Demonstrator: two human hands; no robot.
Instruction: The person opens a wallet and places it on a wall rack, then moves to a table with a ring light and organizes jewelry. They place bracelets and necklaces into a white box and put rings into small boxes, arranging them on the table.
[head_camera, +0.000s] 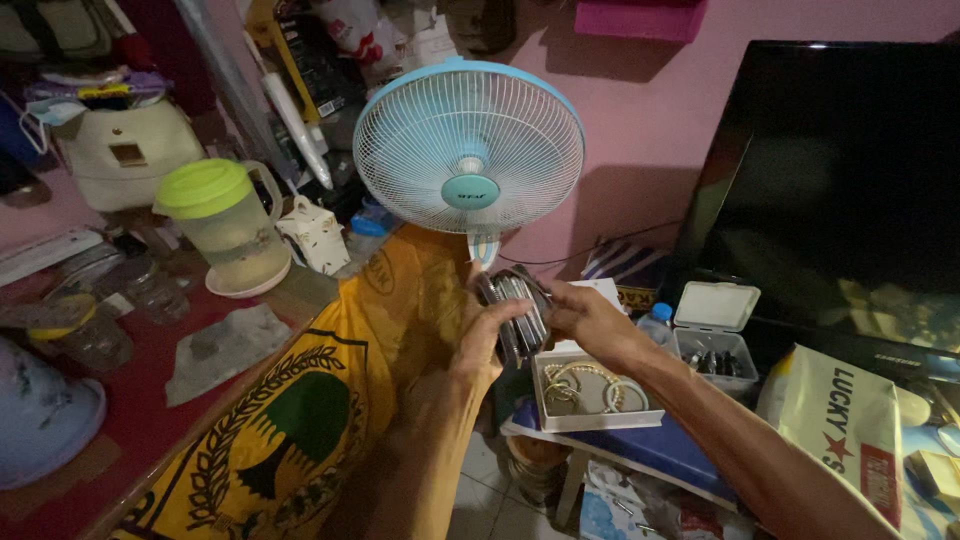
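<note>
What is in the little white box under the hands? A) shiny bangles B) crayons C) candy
A: the white box below the right hand and left hand holds several round golden and silver bangles.

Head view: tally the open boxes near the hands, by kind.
White box with bangles, open, by the right hand: 1
Clear plastic box with lid up: 1
Total: 2
Both hands, left hand included, hold a dark striped object.
</note>
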